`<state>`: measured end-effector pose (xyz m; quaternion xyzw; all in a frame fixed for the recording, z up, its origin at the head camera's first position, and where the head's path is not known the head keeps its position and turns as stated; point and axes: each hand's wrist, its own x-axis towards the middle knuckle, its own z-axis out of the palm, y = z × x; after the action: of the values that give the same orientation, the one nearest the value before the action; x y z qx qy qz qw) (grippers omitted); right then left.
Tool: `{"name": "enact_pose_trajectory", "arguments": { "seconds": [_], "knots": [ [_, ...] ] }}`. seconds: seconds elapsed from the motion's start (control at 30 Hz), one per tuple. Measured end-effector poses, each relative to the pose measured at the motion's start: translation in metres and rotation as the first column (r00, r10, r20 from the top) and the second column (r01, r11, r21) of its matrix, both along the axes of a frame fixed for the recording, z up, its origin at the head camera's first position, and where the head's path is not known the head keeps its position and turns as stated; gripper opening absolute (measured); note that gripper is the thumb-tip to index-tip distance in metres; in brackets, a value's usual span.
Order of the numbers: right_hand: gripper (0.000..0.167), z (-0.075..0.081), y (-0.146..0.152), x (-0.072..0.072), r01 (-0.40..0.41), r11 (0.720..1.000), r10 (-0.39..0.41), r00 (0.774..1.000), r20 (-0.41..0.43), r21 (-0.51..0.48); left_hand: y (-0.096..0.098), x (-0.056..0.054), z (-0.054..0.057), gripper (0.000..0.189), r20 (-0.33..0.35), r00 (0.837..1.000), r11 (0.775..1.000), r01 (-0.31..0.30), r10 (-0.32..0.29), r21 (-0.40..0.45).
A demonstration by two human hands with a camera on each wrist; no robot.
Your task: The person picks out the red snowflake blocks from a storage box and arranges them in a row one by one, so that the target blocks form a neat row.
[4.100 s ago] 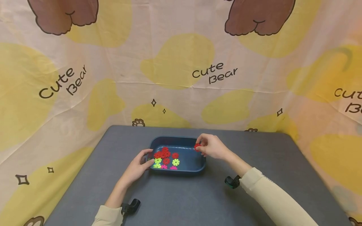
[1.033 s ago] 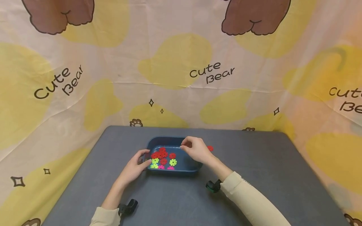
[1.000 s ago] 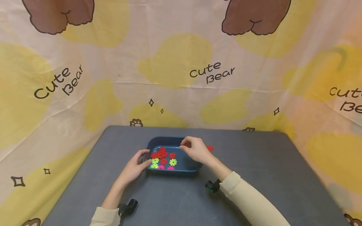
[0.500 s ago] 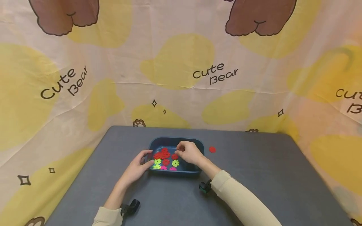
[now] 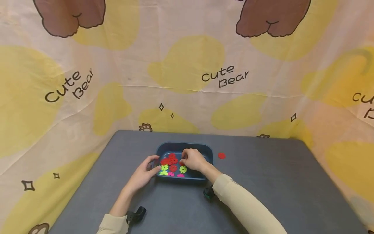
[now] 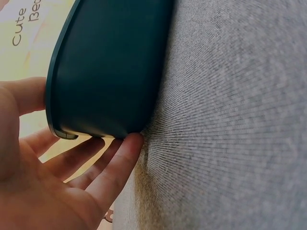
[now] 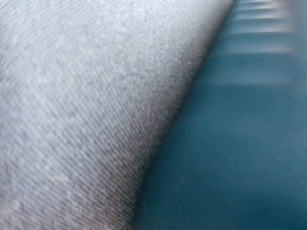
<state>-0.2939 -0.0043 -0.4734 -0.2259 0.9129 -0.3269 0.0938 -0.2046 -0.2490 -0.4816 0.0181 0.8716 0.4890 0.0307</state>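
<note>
A dark blue plastic bin (image 5: 187, 178) holds several notched snowflake discs: a red heap (image 5: 169, 160), yellow-green ones (image 5: 182, 169) and pink ones (image 5: 180, 175) near the front wall. My left hand (image 5: 141, 173) grips the bin's left end; in the left wrist view the thumb (image 6: 31, 96) lies at the rim and the other fingers reach under the end wall. My right hand (image 5: 194, 159) is inside the bin, fingers curled, fingertips right over a red disc (image 5: 181, 163) that they mostly cover. Whether they pinch it I cannot tell.
One red disc (image 5: 221, 155) lies on the grey table (image 5: 251, 169) to the right of the bin. A printed cloth (image 5: 187, 71) hangs behind and at both sides. The right wrist view shows only the bin's outer wall (image 7: 230, 158) and table cloth.
The right hand set a red disc on the table right of the bin, then came back in and moved left and down onto another red disc. The left hand stays on the bin.
</note>
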Motion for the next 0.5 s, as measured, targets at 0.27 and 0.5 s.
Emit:
{"name": "enact_pose_trajectory", "arguments": {
  "seconds": [0.27,0.5],
  "knots": [
    [0.018,-0.0058,-0.0047,-0.0013,0.008,0.997,-0.005,0.999,-0.036,0.076,-0.0004,0.0004,0.0009,0.054,-0.003,1.000,1.000,-0.003,0.003,-0.014],
    [0.020,-0.0095,-0.0074,-0.0004,0.023,0.992,-0.018,0.999,-0.045,0.122,-0.0005,0.0002,-0.0007,0.055,-0.002,1.000,1.000,-0.004,0.004,-0.013]
  ]
}}
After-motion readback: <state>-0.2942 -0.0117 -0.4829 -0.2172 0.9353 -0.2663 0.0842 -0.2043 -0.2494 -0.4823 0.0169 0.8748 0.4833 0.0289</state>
